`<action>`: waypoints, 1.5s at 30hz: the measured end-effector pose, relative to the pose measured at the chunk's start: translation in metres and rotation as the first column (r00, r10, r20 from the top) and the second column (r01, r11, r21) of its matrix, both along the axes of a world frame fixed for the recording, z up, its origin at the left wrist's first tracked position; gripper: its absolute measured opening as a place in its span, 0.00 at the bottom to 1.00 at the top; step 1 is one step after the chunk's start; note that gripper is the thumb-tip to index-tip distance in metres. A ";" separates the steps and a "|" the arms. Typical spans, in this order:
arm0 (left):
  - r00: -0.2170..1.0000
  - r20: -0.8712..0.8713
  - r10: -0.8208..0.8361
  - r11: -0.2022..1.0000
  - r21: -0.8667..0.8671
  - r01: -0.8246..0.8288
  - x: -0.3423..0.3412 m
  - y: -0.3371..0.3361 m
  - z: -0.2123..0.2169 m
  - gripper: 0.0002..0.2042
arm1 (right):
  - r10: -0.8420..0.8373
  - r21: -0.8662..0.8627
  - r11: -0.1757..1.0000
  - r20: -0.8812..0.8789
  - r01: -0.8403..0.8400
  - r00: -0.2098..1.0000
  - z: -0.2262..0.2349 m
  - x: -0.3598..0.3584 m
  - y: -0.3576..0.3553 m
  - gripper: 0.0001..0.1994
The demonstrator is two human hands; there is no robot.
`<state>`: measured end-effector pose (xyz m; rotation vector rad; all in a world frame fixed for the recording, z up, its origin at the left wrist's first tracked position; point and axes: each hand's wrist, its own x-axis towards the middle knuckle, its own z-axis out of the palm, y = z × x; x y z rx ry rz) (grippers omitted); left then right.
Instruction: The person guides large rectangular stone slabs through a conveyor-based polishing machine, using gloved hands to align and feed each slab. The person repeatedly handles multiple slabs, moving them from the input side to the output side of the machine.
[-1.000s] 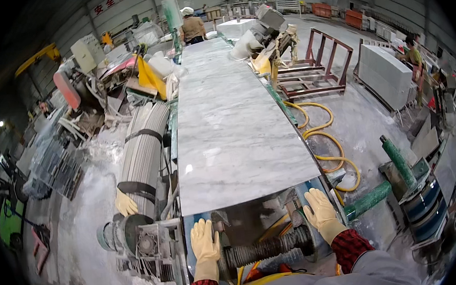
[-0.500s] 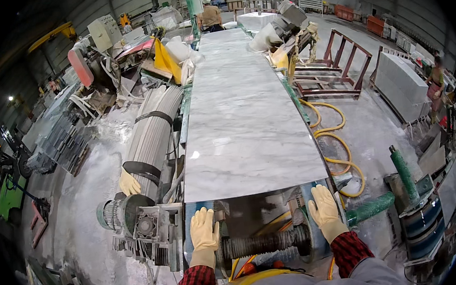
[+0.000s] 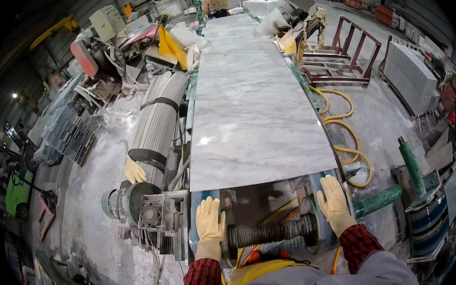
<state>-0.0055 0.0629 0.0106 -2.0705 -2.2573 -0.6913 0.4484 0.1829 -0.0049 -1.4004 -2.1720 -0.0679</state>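
Note:
A long polished slab (image 3: 258,112) of white stone with grey veins lies flat on the conveyor, its near edge just beyond my fingertips. My left hand (image 3: 209,224), in a cream rubber glove, rests flat on the left blue belt (image 3: 195,199) with its fingers stretched forward. On the right blue belt (image 3: 326,242) lies my right hand (image 3: 334,205), gloved alike, palm down and thumb apart. Neither hand holds anything, and both look apart from the slab. Between them runs a dark ribbed roller (image 3: 271,232).
Left of the conveyor are a motor (image 3: 117,204), a strapped bundle of long strips (image 3: 155,116) and a spare glove (image 3: 134,169). A yellow hose (image 3: 355,142), green post (image 3: 412,167) and red metal rack (image 3: 340,59) stand right. Another person (image 3: 216,2) is at the far end.
The whole view has shifted slightly, so things appear higher and a little to the right. My hands keep their places on the belts, and the slab's gap to them looks the same.

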 end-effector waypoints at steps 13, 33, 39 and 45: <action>1.000 -0.030 -0.008 1.000 0.005 0.008 0.001 -0.002 -0.001 0.27 | -0.007 0.000 1.000 -0.002 0.007 1.000 -0.002 0.002 -0.007 0.26; 0.999 -0.045 -0.012 1.000 0.016 0.013 0.004 -0.010 -0.001 0.28 | -0.036 -0.040 0.999 0.002 0.036 0.999 -0.004 0.005 -0.014 0.27; 0.999 -0.038 -0.001 1.000 -0.003 0.001 0.003 -0.012 -0.005 0.28 | -0.030 -0.033 0.999 -0.003 0.029 1.000 -0.002 0.005 -0.016 0.26; 1.000 -0.024 0.003 1.000 -0.018 -0.003 0.007 -0.015 0.001 0.27 | -0.016 -0.040 0.999 -0.028 0.015 0.999 0.005 0.003 -0.018 0.26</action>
